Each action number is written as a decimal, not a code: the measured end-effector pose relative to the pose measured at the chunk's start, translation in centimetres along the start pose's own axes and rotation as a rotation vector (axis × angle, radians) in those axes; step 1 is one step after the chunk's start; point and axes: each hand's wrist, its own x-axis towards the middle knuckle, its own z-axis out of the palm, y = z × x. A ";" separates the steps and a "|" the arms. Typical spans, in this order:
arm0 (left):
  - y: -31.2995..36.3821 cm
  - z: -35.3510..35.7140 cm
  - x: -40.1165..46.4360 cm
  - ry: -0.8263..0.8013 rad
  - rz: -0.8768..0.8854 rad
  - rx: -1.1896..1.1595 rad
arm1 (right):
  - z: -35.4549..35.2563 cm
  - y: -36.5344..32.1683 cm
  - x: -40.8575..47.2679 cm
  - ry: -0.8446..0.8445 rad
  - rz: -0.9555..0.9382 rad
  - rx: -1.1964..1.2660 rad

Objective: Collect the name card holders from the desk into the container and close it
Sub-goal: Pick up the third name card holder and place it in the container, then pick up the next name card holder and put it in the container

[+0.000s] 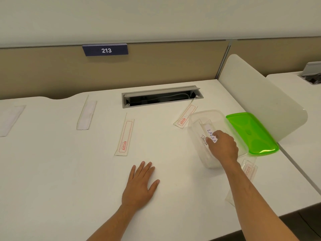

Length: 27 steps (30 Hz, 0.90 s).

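Clear container (196, 117) near desk's right end, lidless, two handwritten name card holders (204, 139) inside. Right hand (224, 146) over container, fingers curled down onto the upper card holder. Green lid (251, 133) just right of container. Five more holders spread along white desk (52, 171), closest one (185, 117) touching container's far corner. Left hand (140, 185) flat on desk, fingers spread.

The desk (52, 171) was plain white. The container (199, 117) was clear, its lid (251, 133) bright translucent green. Three name card holders, centre (124, 138), far right (185, 116) and near right (248, 168), were clear with red outlines and red labels. The far sign (105, 50) was navy with white numerals; the partition (43, 72) was tan.
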 end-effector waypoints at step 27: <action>-4.0 -4.9 3.8 0.522 -0.387 -0.318 | 15.3 -3.3 -11.1 -0.231 -0.470 -0.126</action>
